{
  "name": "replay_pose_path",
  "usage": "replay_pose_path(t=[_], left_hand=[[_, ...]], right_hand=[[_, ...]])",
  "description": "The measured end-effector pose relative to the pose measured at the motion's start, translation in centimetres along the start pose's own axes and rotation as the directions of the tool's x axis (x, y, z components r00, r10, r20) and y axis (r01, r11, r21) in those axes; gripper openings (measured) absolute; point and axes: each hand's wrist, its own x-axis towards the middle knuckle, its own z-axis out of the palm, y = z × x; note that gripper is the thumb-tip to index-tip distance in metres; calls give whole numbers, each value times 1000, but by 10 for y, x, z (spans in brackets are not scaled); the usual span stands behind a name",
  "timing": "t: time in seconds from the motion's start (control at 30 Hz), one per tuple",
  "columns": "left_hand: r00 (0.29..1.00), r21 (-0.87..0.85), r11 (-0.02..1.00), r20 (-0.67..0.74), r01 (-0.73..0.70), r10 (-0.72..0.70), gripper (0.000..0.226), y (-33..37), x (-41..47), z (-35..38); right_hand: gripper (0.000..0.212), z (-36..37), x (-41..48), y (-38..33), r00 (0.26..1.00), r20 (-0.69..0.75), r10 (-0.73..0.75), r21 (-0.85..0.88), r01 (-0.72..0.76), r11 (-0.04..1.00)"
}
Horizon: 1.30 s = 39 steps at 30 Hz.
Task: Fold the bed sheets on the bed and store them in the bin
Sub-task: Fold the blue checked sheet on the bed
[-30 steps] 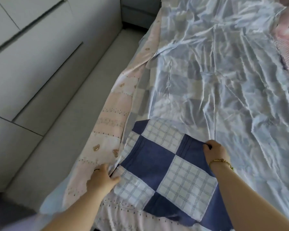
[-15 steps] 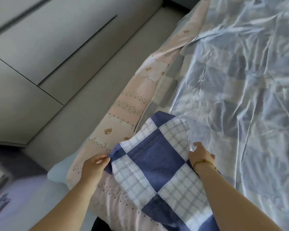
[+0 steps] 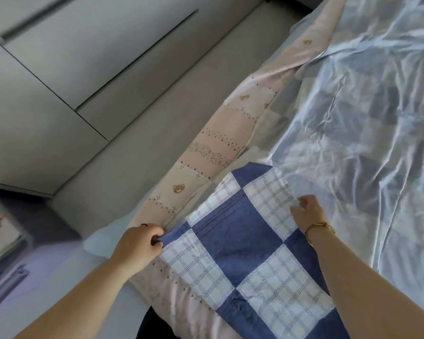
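Bed point(image 3: 101, 243) runs from btm left to top right. Pink bear-print sheet point(image 3: 213, 152) covers the mattress and shows along the left edge and at the near end. On top of it lies a checked sheet point(image 3: 353, 143), pale underside up, v. wrinkled, spread over most of the bed. Its near corner is turned back, showing blue & white squares.

Sheet point(image 3: 242, 241) on the bed point(image 3: 206, 155), left hand point(image 3: 137, 248) at its left corner, right hand point(image 3: 306, 214) at its right, cabinets point(image 3: 59, 69) leftward
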Motion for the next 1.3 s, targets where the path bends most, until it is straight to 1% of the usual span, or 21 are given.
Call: replay_pose_path(t=[0.1, 0.2, 0.27, 0.3, 0.33, 0.37, 0.43, 0.5, 0.53, 0.57, 0.6, 0.7, 0.77, 0.83, 0.93, 1.0, 1.03, 1.1, 1.17, 1.23, 1.3], left_hand=[[996, -77, 996, -77, 34, -40, 21, -6, -6, 13], [984, -112, 994, -179, -7, -13, 20, -10, -10, 23], [973, -122, 991, -230, -56, 27, 30, -13, -11, 29], [963, -173, 984, -268, -49, 0, 33, -13, -9, 32], [962, -268, 964, -264, 1, -74, 34, -12, -7, 32], [960, -381, 922, -223, 74, -170, 33, -11, -5, 30], [941, -605, 753, -17, 259, -337, 26, -8, -3, 26], [910, -710, 619, 75, 337, -409, 15, -9, 3, 22], [908, -700, 625, 80, 345, -412, 16, -9, 7, 19], [914, -660, 667, 76, 346, -399, 24, -9, 11, 17], [919, -618, 703, 85, 352, -385, 25, -8, 15, 15], [927, -579, 726, 193, 372, -321, 13, 2, 23, 12], [942, -560, 757, 215, 336, -259, 16, 6, 23, 9], [957, -546, 787, 162, 288, -239, 24, 4, 19, 5], [976, -465, 867, -25, 180, -217, 25, -10, 10, -2], [969, -392, 909, -131, 142, -208, 9, -17, 6, -4], [969, -356, 924, -141, 141, -203, 5, -19, 7, -5], [978, -308, 939, -91, 151, -187, 9, -23, 12, -3], [986, -259, 954, -27, 151, -164, 5, -24, 22, -2], [990, -266, 956, -25, 124, -135, 9, -20, 32, -6], [993, -291, 954, -68, 71, -95, 21, -9, 51, -10]], right_hand=[[49, 13, 1, -25, 991, 112, -79, 119, 65, 991], [54, 22, 3, -51, 993, 108, -52, 222, 27, 975], [49, 22, 7, -62, 997, 83, -13, 256, -9, 967], [42, 22, 9, -66, 997, 77, -10, 234, -8, 972], [35, 21, 10, -67, 997, 73, -20, 195, 6, 981], [31, 21, 12, -66, 997, 68, -41, 154, 30, 988], [28, 18, 13, -63, 995, 56, -86, 76, 81, 994], [27, 15, 14, -57, 994, 32, -101, 56, 100, 993], [27, 14, 14, -54, 995, 23, -93, 80, 91, 993], [27, 14, 15, -53, 997, 12, -80, 114, 78, 990], [27, 14, 15, -51, 998, 4, -67, 146, 66, 987], [28, 18, 18, -52, 997, -9, -80, 187, 80, 979], [29, 21, 20, -57, 993, -32, -113, 193, 117, 974], [30, 23, 24, -63, 986, -71, -153, 192, 164, 968], [36, 26, 27, -71, 967, -142, -209, 150, 230, 962], [40, 28, 28, -75, 952, -178, -248, 96, 268, 959], [40, 30, 29, -78, 944, -192, -270, 60, 286, 956], [39, 33, 34, -81, 920, -177, -350, -53, 347, 936], [53, 38, 43, -77, 902, -87, -422, -243, 392, 887], [67, 45, 51, -67, 918, -12, -396, -354, 367, 860], [70, 53, 63, -57, 947, 36, -318, -354, 310, 882]])
